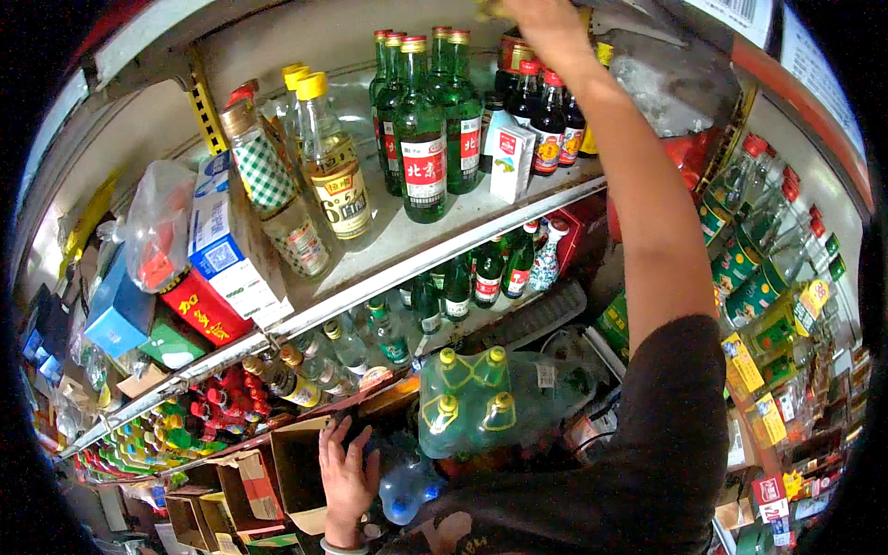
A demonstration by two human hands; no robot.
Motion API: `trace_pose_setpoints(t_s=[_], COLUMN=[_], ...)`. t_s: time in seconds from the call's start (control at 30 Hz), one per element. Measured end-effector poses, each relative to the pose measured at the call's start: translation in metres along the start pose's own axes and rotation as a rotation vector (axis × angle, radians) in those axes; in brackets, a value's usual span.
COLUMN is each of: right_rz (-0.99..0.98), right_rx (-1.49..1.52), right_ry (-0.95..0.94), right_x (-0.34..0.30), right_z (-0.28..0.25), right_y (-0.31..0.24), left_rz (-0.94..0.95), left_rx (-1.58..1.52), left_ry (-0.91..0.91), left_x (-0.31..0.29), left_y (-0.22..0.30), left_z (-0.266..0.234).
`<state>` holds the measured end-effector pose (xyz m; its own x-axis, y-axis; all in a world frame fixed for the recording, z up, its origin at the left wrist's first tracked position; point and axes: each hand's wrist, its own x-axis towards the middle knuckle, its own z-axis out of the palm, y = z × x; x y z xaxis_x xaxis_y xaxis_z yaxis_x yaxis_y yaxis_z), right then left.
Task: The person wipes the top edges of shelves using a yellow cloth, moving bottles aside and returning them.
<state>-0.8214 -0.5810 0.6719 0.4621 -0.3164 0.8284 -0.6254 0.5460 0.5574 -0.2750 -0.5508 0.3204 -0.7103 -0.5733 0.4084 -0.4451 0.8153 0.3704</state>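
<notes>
My right arm stretches up across the upper shelf (pixel 388 250), and my right hand (pixel 548 26) is at the top edge of the view, partly cut off. Its fingers seem closed around a small yellowish thing (pixel 490 10) too cropped to name. Below that hand stand dark sauce bottles (pixel 548 125) with red caps and a small white carton (pixel 511 165). Lower down, my left hand (pixel 348 472) has its fingers apart and holds nothing. It is beside an open cardboard box (pixel 301 467) and a clear plastic bottle with a blue cap (pixel 407 490).
Green glass bottles (pixel 425 139) and yellow-capped clear bottles (pixel 335 180) line the upper shelf. Boxes (pixel 222 240) and a plastic bag (pixel 159 222) crowd its left end. Shrink-wrapped large bottles (pixel 476 398) lie beneath; more bottles (pixel 754 222) fill the right side.
</notes>
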Motion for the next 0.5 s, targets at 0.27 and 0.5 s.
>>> trace_pose_setpoints(t_s=[0.27,0.5], right_rz=[1.438,1.449], right_rx=[0.649,1.948], right_ry=[0.196,0.902], right_x=[-0.058,0.006], right_z=[0.079,0.113], right_y=[0.103,0.039], left_rz=[-0.039,0.043], left_rx=[0.055,0.159], left_ry=[0.043,0.144], left_x=[0.024,0.067], left_y=[-0.014,-0.009], left_z=[0.004,0.006])
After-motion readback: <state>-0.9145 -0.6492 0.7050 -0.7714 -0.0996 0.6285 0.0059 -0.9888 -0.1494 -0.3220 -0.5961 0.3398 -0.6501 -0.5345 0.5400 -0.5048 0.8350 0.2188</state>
